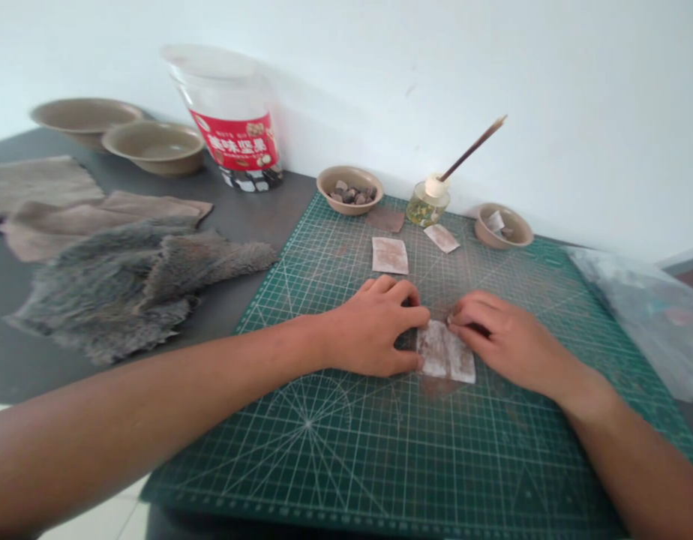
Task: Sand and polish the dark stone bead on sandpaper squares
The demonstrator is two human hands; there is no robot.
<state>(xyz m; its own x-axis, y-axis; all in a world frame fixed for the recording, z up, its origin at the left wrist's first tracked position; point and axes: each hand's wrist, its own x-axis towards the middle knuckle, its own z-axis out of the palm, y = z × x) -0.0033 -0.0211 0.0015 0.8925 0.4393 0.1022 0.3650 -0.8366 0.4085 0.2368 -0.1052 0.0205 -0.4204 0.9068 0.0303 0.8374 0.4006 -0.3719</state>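
Observation:
A small white square sheet (446,351) smeared with brown dust, like worn sandpaper, lies on the green cutting mat (346,450). My left hand (374,326) rests at its left edge with fingers spread, thumb and forefinger touching the sheet. At the sheet's upper right, my right hand (496,334) is closed in a pinch. A tiny pale bit shows at its fingertips, too small to name. Beyond my hands lie another dusty sheet (390,256), a smaller one (442,238) and a brown piece (385,219).
A bowl of stones (349,210), a glass bottle with a brush-like stick (428,204) and another small bowl (504,241) stand along the wall. At left are grey cloths (104,285), two larger bowls (155,154) and a plastic tub (234,139). Clear plastic bag (644,307) at right.

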